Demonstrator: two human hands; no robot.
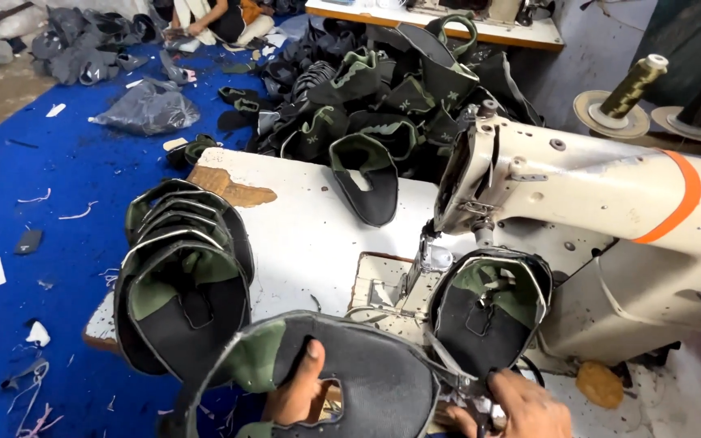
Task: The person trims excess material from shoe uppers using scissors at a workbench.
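The left hand (300,393) sits at the near edge of the view, its thumb pushed up through the opening of a dark grey fabric shoe upper with olive-green lining (350,381); the fingers are hidden behind the fabric, so the hand grips this upper from inside. The right hand (521,410) is cut off by the bottom edge, fingers curled and pinching the upper's right end, where small pale bits are too blurred to make out. The held upper hangs just in front of the near edge of the white worn table (310,235).

Just beyond the right hand, one similar upper (488,312) stands under the head of the cream sewing machine with an orange band (602,203); the needle is hidden. To the left lies a nested stack of uppers (184,284), about four, the count uncertain. One single upper (367,182) lies on the far side of the table. Behind it a large pile of dark uppers (391,89) cannot be counted. Two thread cones (634,85) stand far right. The blue floor covering (42,243) holds scraps, and a seated person (212,20) is cut off at the top.
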